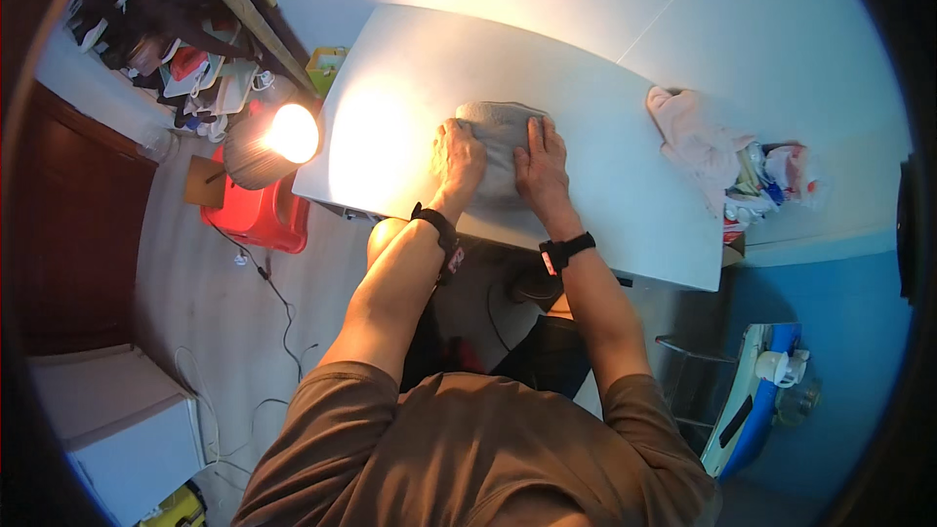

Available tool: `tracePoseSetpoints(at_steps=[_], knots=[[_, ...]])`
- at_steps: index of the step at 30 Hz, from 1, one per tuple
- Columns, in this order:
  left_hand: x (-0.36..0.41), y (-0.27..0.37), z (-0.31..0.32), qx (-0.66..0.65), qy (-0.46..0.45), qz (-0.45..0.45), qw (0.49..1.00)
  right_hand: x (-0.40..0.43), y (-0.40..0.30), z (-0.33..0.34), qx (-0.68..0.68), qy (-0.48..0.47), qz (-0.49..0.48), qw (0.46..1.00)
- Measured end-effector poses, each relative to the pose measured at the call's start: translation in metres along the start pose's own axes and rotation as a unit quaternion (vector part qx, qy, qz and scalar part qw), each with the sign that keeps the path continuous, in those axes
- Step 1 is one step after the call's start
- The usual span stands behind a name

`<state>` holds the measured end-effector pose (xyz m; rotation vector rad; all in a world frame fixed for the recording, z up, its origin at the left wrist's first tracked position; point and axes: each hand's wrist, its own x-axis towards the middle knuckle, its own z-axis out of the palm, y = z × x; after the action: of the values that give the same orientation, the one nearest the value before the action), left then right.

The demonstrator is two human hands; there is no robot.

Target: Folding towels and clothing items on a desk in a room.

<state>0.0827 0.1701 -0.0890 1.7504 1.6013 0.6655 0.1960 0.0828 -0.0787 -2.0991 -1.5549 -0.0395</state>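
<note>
A folded grey cloth (499,154), perhaps a towel, lies on the white tabletop (600,146) in front of me. My left hand (459,157) rests against its left side with the fingers bent; whether they pinch the fabric cannot be made out. On the right side of the cloth, my right hand (543,165) lies nearly flat, fingertips towards the far edge and the thumb apart. Both wrists wear dark straps.
A lit lamp (291,133) stands over a red plastic stool (256,212) at the table's left. Pink cloth (692,128) and plastic packages (768,183) sit at the right end. A cable (282,300) crosses the floor.
</note>
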Motion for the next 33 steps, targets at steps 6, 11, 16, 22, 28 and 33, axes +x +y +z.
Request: tracePoseSetpoints(at_steps=[6,11,16,22,28,33], knots=[[0.006,-0.005,0.003,0.073,-0.006,0.112,0.991,-0.006,0.019,0.03,0.031,0.066,-0.003,0.997],[0.007,-0.005,0.011,0.017,0.023,0.071,0.997,-0.004,0.017,0.019,0.094,0.079,0.025,0.992],[0.006,-0.012,0.011,-0.013,0.019,0.057,0.998,-0.003,0.019,-0.011,0.397,0.009,0.255,0.882],[-0.015,-0.014,0.0,-0.082,-0.009,0.057,0.995,-0.045,0.009,-0.039,0.534,-0.047,0.363,0.762],[-0.072,-0.008,-0.105,-0.069,-0.204,0.266,0.94,-0.098,-0.012,-0.129,0.355,-0.076,0.16,0.918],[-0.137,0.011,-0.167,-0.069,-0.324,0.388,0.86,-0.153,-0.067,-0.229,0.22,-0.161,0.06,0.96]])
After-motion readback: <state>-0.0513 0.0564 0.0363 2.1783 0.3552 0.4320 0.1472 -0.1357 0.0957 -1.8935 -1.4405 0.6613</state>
